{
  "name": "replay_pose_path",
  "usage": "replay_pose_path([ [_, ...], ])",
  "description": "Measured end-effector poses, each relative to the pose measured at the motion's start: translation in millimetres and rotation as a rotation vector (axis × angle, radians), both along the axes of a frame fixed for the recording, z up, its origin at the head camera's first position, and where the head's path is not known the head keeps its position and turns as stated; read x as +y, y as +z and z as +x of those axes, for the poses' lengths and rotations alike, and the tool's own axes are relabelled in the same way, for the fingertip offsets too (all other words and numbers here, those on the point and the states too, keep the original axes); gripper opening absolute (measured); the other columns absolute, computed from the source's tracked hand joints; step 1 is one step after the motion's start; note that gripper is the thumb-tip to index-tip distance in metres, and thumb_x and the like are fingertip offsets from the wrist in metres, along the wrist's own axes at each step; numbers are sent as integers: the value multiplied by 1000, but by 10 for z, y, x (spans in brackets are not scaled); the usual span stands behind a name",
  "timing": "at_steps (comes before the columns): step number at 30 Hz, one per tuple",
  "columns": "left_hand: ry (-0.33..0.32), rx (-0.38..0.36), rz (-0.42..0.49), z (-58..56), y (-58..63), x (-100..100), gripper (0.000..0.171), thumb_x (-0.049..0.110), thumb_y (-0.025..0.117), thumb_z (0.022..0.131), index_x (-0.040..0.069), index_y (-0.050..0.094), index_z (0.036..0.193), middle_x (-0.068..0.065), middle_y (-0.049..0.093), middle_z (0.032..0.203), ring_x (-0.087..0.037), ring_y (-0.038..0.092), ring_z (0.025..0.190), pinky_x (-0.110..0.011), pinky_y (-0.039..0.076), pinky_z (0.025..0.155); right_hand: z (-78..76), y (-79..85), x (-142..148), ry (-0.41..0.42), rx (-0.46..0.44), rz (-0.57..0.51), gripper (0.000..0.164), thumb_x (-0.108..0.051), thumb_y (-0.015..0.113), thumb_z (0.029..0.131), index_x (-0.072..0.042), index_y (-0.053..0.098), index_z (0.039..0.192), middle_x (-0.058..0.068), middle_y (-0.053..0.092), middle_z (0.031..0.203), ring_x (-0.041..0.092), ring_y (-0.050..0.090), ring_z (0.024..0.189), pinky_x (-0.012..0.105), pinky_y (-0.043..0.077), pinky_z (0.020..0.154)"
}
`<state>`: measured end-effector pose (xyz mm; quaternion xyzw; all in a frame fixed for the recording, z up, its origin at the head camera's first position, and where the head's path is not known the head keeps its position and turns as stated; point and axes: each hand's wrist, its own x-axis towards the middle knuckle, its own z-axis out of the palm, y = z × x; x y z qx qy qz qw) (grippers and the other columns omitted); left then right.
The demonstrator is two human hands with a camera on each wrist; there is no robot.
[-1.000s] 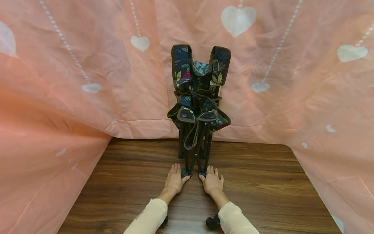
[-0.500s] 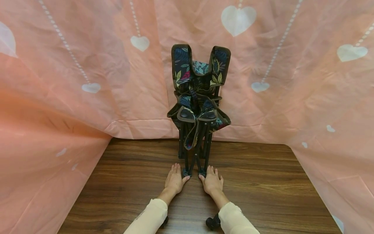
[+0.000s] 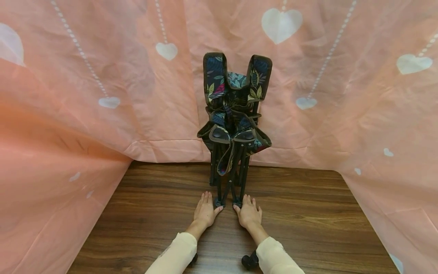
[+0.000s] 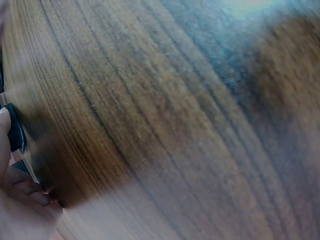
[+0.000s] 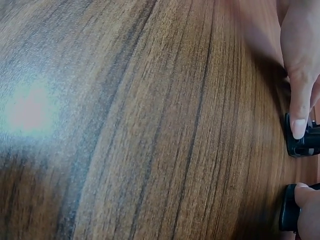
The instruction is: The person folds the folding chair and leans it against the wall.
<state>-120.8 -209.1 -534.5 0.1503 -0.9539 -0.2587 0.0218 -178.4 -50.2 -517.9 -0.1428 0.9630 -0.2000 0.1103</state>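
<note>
A folded camping chair [image 3: 234,114] stands upright in the head view, its dark leaf-patterned fabric bunched above thin black legs [image 3: 242,171]. My left hand [image 3: 204,210] lies beside the left front foot [image 3: 219,202], fingers straight and pointing forward, thumb against the foot. On the other side my right hand [image 3: 248,213] mirrors it at the right front foot [image 3: 237,203]. The right wrist view shows a thumb [image 5: 300,107] pressing straight onto a black foot [image 5: 300,145]. Part of a hand [image 4: 27,200] and black feet [image 4: 16,127] appear at the left wrist view's edge.
The chair stands on a dark brown wood-grain surface [image 3: 154,213]. Pink cloth with white hearts [image 3: 164,114] hangs behind it and along both sides. Black rounded pieces [image 3: 249,261] show by the cream sleeves [image 3: 278,255].
The head view has shifted very slightly. Both hands and the chair hold the same positions.
</note>
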Motion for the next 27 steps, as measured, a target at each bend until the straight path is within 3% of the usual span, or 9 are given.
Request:
replay_pose_path([
  [14,22,21,-48,-69,14,-26,75,44,61,92,-10,41,141,-27,44,146,-37,40,139,-44,33,117,-35,29,23,19,3,2,69,-39,53,98,3,32,149,23,29,156,43,25,145,62,24,114],
  [27,-50,125,-154,-62,18,-116,78,50,55,95,-8,37,144,-26,42,147,-38,39,140,-46,32,117,-59,55,29,30,29,-21,70,-40,51,99,3,29,150,24,27,156,44,23,145,62,22,116],
])
